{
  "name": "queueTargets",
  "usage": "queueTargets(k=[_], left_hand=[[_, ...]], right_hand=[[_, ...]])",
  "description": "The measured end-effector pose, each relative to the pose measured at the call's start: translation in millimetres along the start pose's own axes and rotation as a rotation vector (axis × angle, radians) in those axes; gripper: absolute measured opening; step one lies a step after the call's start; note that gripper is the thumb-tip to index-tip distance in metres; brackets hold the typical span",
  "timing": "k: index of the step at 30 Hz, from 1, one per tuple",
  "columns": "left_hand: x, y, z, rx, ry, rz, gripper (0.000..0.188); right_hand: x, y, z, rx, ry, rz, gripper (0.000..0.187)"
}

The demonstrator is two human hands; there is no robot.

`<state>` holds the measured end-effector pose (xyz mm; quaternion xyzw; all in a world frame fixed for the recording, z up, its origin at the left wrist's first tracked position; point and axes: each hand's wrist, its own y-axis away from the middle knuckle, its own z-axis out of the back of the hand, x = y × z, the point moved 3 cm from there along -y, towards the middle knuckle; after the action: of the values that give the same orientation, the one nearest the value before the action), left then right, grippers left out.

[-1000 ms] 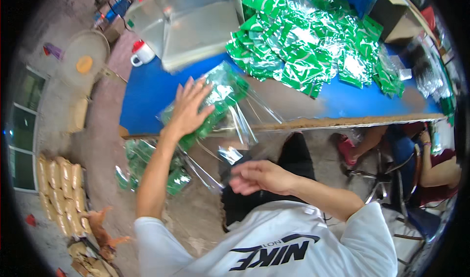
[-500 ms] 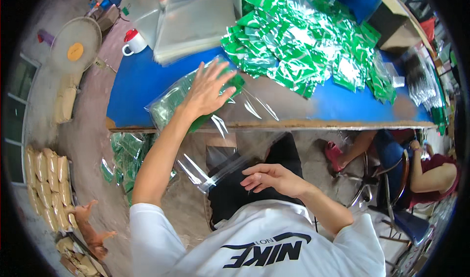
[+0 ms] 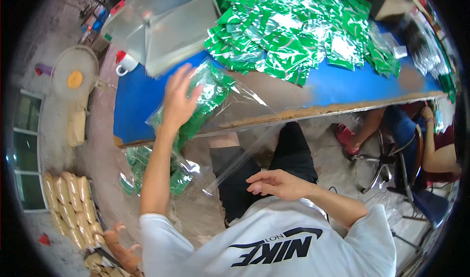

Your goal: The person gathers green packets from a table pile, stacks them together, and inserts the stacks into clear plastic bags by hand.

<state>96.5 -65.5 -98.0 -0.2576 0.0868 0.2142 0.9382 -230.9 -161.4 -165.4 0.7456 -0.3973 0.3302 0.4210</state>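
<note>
A large clear plastic bag (image 3: pixel 245 97) lies across the front edge of the table, and its loose end hangs down over my lap. Green shiny packets (image 3: pixel 210 93) sit inside it. My left hand (image 3: pixel 178 101) is at the bag's left side, touching or just above it, with fingers stretched and thumb apart. In front of my shirt, over my lap, hovers my right hand (image 3: pixel 281 184); its fingers are loosely extended and hold nothing visible. A big heap of green packets (image 3: pixel 289 37) covers the far middle of the table.
A stack of flat clear bags (image 3: pixel 178 32) and a white mug with red (image 3: pixel 126 63) stand beyond my left hand on the blue table (image 3: pixel 134 108). More bagged green packets (image 3: pixel 139 167) lie below. A seated person (image 3: pixel 435 152) is at right; a fan (image 3: pixel 74 76) stands left.
The view has turned slightly. My left hand has slid from the bag's middle toward its left side, showing more green packets. My right hand stays over my lap.
</note>
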Motion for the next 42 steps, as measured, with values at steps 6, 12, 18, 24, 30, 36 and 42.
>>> queueTargets(k=[6,12,18,24,30,36,42], left_hand=[[-7,-4,-21,0.304,-0.121,-0.089,0.055],[9,3,-13,0.174,-0.074,-0.009,0.055],[29,21,19,0.290,-0.058,0.197,0.039],[27,28,-11,0.251,-0.071,0.023,0.052],[24,1,-27,0.406,-0.254,0.058,0.058],[-5,9,-14,0.009,-0.149,0.115,0.054],[18,7,-1,0.125,-0.151,0.165,0.046]], right_hand=[[-16,-13,-5,-0.053,-0.098,-0.027,0.042],[-22,-10,0,-0.110,-0.097,0.004,0.043],[-25,-7,6,-0.101,0.066,0.069,0.039],[7,-17,9,-0.242,-0.015,0.251,0.032],[20,-27,11,-0.294,0.015,0.245,0.031],[8,-13,19,-0.350,0.029,0.214,0.031],[10,-21,23,-0.346,0.036,0.188,0.032]])
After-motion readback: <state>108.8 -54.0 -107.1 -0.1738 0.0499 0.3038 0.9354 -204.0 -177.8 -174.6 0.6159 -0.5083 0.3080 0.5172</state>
